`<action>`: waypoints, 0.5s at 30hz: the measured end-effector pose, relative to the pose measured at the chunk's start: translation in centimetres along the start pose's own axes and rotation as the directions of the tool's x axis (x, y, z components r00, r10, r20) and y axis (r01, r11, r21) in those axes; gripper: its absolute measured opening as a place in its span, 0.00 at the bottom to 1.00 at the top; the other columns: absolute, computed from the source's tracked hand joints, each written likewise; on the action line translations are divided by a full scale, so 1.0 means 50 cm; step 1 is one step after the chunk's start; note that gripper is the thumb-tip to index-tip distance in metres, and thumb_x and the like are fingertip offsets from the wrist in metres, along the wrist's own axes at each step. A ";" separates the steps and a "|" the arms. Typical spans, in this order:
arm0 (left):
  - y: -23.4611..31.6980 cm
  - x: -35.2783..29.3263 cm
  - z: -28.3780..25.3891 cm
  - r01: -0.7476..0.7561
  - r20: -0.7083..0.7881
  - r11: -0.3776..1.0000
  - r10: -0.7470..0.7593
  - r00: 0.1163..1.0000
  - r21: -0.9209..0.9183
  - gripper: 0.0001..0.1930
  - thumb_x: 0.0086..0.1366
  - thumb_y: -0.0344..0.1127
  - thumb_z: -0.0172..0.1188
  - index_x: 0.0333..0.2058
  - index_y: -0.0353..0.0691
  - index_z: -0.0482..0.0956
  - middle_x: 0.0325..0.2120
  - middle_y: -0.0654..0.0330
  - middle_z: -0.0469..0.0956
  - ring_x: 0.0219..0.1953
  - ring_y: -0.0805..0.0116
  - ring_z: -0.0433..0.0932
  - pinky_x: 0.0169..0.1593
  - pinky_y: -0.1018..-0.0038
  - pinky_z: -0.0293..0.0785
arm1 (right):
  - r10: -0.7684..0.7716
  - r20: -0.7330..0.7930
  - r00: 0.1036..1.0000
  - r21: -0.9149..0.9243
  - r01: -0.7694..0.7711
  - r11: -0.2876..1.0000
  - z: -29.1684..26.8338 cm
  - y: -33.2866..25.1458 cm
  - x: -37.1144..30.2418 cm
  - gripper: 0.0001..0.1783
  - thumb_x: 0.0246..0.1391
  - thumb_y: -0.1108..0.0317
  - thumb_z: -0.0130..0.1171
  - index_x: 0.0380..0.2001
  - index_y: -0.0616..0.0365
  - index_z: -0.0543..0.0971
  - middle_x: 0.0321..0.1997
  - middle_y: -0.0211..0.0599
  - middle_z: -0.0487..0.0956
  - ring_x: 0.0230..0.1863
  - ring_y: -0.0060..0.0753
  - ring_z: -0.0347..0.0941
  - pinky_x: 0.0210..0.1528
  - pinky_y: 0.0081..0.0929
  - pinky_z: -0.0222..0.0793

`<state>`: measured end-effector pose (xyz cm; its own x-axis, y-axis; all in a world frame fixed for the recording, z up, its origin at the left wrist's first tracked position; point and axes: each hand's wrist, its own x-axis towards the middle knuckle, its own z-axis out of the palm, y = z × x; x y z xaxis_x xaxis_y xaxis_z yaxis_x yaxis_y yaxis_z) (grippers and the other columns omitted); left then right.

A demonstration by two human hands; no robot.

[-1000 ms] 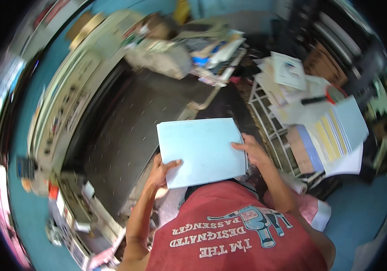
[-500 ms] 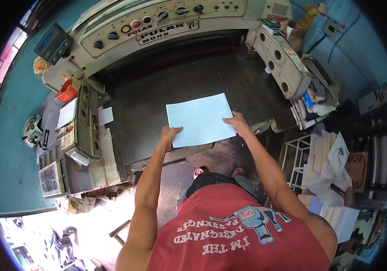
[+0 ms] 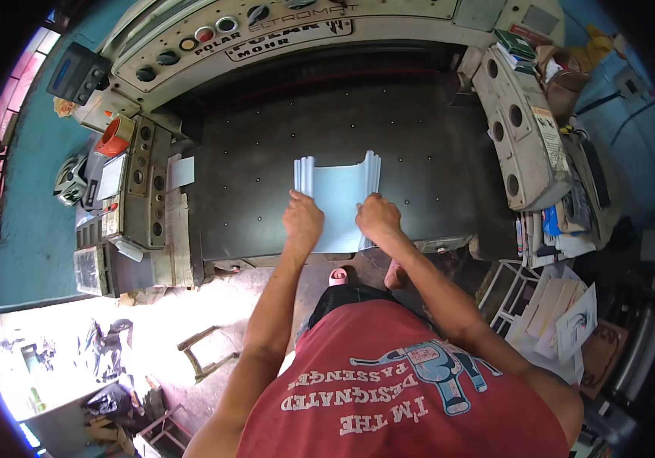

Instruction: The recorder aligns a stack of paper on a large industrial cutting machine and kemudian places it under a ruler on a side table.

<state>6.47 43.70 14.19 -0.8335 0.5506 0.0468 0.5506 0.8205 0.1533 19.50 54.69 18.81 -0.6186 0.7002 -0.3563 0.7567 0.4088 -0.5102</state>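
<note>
In the head view, the pale-blue paper stack point(image 3: 339, 200), flat moments ago, now curls up at both sides over the dark machine bed point(image 3: 255, 164); left hand point(image 3: 302, 221) and right hand point(image 3: 379, 219) clench its sides, apparently flexing it.

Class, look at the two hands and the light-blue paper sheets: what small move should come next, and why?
The left hand and right hand should probably ease apart, letting the light-blue paper sheets flatten: both hands grip them, and their left and right sides curl up, leaving a narrow middle strip over the dark machine table.
</note>
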 end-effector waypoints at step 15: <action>-0.008 0.071 -0.059 0.277 0.488 0.830 -0.006 0.873 -0.484 0.25 0.60 0.47 0.66 0.42 0.25 0.79 0.34 0.41 0.82 0.37 0.54 0.83 0.43 0.62 0.78 | -0.061 0.133 0.989 0.395 0.003 0.919 -0.080 0.146 0.112 0.28 0.60 0.50 0.57 0.40 0.72 0.80 0.35 0.59 0.82 0.41 0.52 0.82 0.46 0.42 0.75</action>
<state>3.15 44.86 17.19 -0.7081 0.5505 -0.4423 0.2043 0.7593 0.6179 22.40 63.92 16.23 -0.6862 0.5898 -0.4257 0.6096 0.1470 -0.7789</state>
